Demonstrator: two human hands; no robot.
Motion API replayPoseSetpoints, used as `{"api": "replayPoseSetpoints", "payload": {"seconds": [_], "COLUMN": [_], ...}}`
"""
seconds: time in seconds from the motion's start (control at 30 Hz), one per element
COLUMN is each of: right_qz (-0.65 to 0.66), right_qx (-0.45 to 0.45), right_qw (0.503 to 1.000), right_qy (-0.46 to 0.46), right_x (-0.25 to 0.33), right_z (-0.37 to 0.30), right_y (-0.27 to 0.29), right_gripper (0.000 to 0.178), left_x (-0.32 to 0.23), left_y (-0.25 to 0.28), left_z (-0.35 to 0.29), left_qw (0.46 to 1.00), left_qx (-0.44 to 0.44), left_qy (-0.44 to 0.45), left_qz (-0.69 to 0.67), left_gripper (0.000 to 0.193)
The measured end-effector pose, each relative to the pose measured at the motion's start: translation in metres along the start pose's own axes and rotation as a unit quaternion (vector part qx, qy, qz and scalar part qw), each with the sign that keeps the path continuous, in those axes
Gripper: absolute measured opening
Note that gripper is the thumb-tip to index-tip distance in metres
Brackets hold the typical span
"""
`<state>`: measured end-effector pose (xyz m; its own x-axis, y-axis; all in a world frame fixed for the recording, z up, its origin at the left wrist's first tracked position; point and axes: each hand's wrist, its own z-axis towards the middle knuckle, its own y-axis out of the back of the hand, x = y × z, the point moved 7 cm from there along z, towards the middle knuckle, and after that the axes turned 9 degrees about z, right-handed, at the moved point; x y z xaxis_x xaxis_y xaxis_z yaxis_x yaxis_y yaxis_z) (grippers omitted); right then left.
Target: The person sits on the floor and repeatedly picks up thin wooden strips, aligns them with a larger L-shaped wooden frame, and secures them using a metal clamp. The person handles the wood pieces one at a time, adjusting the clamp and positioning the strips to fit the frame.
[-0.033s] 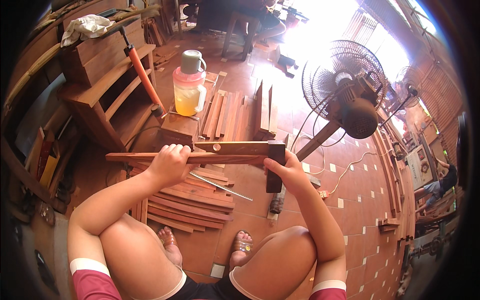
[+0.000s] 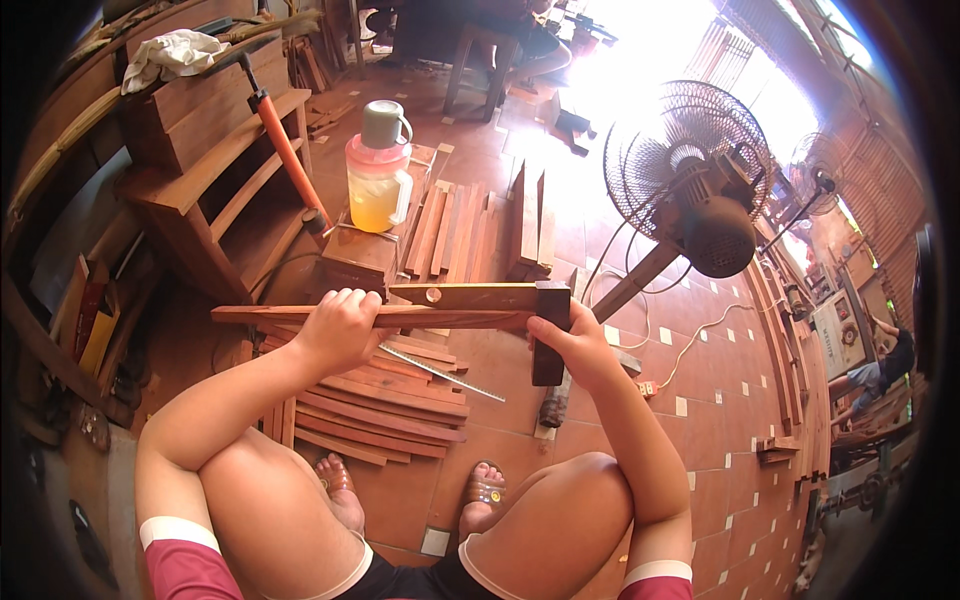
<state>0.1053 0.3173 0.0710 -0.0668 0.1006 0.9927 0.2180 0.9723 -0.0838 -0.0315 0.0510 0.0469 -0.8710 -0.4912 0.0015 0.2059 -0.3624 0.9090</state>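
Observation:
A long reddish-brown wooden strip (image 2: 450,317) lies level across the front of me. My left hand (image 2: 340,328) is closed around its middle, fingers over the top. Along the strip's far side runs the blade of a try square (image 2: 470,295), with a round hole near its left end. The square's dark stock (image 2: 548,360) crosses the strip's right end. My right hand (image 2: 580,345) is closed on the stock, thumb on the near face; its other fingers are mostly hidden behind. Below the strip, a thin metal ruler (image 2: 445,373) rests slantwise on stacked wooden strips (image 2: 375,405).
A jug (image 2: 378,185) of yellow drink stands on a wooden block beyond my left hand. More strips (image 2: 455,230) lie behind. A large fan (image 2: 690,180) stands at right, near a power strip (image 2: 648,388). A wooden shelf unit (image 2: 190,190) is at left; another person (image 2: 880,365) is far right.

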Motion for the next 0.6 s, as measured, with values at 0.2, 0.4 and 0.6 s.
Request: {"api": "replayPoseSetpoints", "payload": {"seconds": [0.2,0.4,0.6], "right_qz": [0.008,0.007,0.021], "right_qx": [-0.001,0.004,-0.007], "right_qw": [1.000,1.000,0.999], "right_qy": [0.008,0.022,0.050], "right_x": [0.002,0.008,0.012], "right_z": [-0.001,0.006,0.006], "right_y": [-0.001,-0.001,-0.003], "right_gripper": [0.039,0.039,0.038], "left_x": [-0.001,0.001,0.000], "left_y": [0.002,0.008,0.008], "left_z": [0.001,0.006,0.007], "left_qw": [1.000,1.000,1.000], "left_qx": [0.008,-0.017,0.012], "left_qy": [0.003,0.001,0.010], "left_qz": [0.001,-0.007,-0.012], "left_gripper": [0.037,0.033,0.036]}}
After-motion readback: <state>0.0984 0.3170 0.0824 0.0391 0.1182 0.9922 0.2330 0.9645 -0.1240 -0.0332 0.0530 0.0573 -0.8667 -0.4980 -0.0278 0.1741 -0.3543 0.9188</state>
